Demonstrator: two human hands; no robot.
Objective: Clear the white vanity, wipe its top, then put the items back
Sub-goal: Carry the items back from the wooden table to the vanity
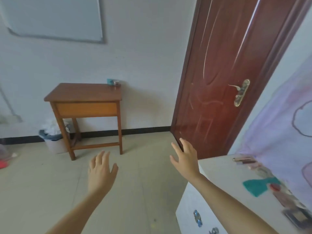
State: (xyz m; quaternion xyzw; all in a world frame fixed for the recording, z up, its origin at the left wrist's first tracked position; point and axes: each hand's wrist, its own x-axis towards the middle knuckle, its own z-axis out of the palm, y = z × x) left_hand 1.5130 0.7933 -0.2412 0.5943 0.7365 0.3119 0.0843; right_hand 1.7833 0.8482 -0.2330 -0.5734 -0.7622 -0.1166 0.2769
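Hands: left hand [101, 169] and right hand [185, 157] both spread, empty, above the floor [50, 191].
Vanity: white desk [219, 174], near right; cosmetics [283, 200] crowd its right edge (blurred).
Risk: I judge a hasty reach could knock them off.

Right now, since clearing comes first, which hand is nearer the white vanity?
Right. The right hand hovers beside the white vanity; the left hand is farther left, over the floor.

Ahead of me a table [84, 93] stands against the far wall, with a tin [116, 82] on its back right corner and a bin [54, 141] on the floor by its left legs. The door [219, 73] is to the table's right. The vanity [219, 169] sits at my near right; on its top, tubes [244, 160] lie toward the door and a cloth [258, 184] nearer me.
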